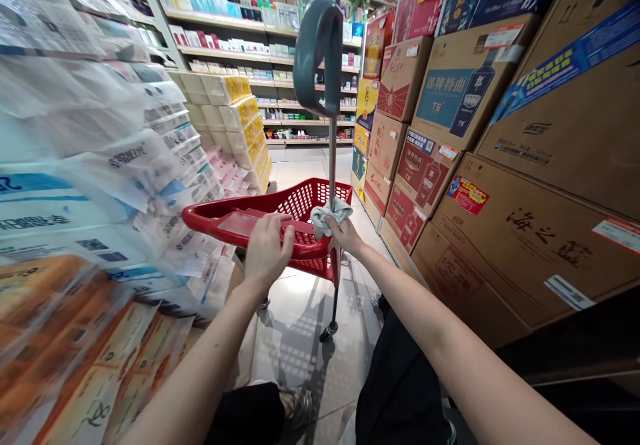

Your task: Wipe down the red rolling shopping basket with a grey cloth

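In front of me stands a red plastic shopping cart [313,195] with a perforated basket. A metal pole [333,151] rises from its right side, topped by a grey loop handle [301,58]. My left hand [267,248] is closed over the near rim of the basket, thumb to the right; its fingertips are partly hidden. A crumpled pale cloth [336,213] is pinched in my right hand [345,235], wrapped against the lower end of the pole where it meets the rim.
Wrapped paper packs [135,158] are piled on the left, with yellow packs [240,111] behind. Stacked cartons [500,231] line the right side. Shelves of small goods [220,38] stand at the back. Below the basket are a caster [329,331], my feet and tiled floor [295,318].
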Motion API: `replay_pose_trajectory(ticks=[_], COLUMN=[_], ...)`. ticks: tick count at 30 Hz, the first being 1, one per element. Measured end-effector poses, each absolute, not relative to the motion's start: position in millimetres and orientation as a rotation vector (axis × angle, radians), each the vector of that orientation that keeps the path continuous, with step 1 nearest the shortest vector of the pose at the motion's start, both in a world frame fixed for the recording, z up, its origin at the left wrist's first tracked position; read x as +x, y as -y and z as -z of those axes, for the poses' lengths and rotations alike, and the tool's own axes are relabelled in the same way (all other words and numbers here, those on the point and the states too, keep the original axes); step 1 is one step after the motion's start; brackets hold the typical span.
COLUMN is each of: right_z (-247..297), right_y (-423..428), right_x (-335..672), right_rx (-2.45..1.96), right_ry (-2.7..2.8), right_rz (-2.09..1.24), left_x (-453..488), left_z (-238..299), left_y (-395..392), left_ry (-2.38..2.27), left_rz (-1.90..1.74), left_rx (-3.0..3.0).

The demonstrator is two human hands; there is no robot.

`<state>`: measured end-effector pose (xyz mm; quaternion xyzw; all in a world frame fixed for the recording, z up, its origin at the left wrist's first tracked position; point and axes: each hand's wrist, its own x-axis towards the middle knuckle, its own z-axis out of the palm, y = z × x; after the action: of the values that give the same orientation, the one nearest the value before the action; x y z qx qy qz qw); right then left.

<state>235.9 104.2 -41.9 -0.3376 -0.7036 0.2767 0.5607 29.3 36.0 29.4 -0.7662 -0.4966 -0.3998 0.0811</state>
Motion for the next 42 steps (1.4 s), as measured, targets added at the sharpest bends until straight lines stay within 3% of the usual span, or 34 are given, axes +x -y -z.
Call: replay_pose_trajectory(ticks=[7,16,21,29,37,42], right_z=[39.7,50.4,45.2,51.0,110.3,96.8], right_y=[-112.1,-111.2,-121.6,-112.0,-50.5,-41.5], right_x=[230.1,232.4,234.7,258.6,285.8,280.6], right_rx=[-0.735,-0.801,-0.814,-0.815,-1.027,-1.000], right_ry=[1.579,1.337,1.097,1.206,1.523,1.547], right_rz=[-0.658,-0.811,-0.862,-0.805,-0.531,-0.335], left_x=[-33.2,-40.9,-37.2,-16.2,-1.1,6.1], left_z=[-25.1,-42.2,-46.5,-45.3,-48.8,-44.4], left_y=[-85.4,-88.7,-93.7,-92.4,-88.3,-92.7], left_ry=[1.755,1.703,1.814,1.879,1.934,1.936], left_rz=[0.787,0.431,0.354,0.256,0.303,0.345], left_rx=[-2.184,-2.321,-2.321,-2.306,-2.247,-2.220])
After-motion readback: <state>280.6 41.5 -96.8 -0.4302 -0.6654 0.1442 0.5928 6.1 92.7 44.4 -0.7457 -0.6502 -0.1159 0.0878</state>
